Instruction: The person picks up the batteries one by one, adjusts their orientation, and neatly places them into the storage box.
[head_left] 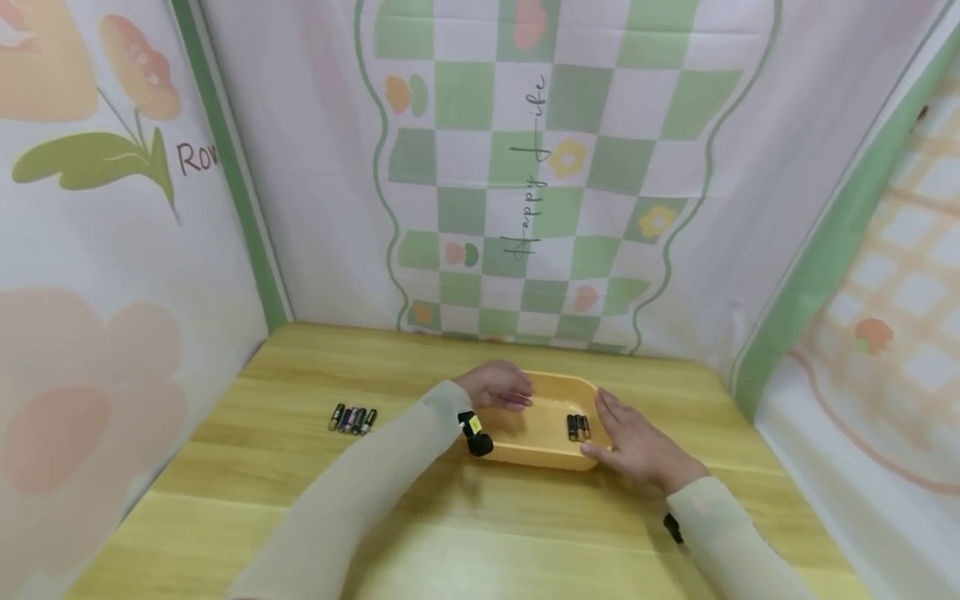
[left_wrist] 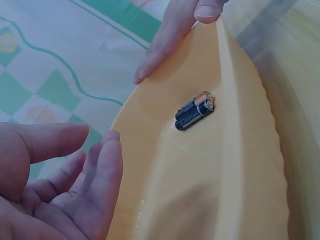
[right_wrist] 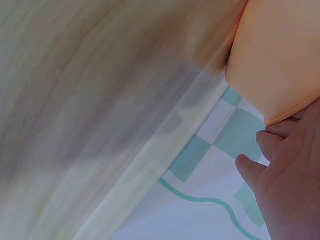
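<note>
A yellow plastic basin (head_left: 540, 456) sits on the table in the head view, with three batteries (head_left: 578, 427) side by side near its right end. Over the basin's left part is my left hand (head_left: 497, 386), its fingers loosely bent and its thumb apart. Nothing lies between those fingers (left_wrist: 107, 172) in the left wrist view. My right hand (head_left: 637, 442) lies against the basin's right end, fingers extended along the rim and thumb toward the front corner. The right wrist view shows that hand's fingers at the basin's edge (right_wrist: 267, 90).
Several more batteries (head_left: 352, 419) lie in a row on the wooden table (head_left: 480, 533), left of the basin. Printed cloth (head_left: 517, 167) hangs behind the table's back edge, and further cloth panels stand at both sides.
</note>
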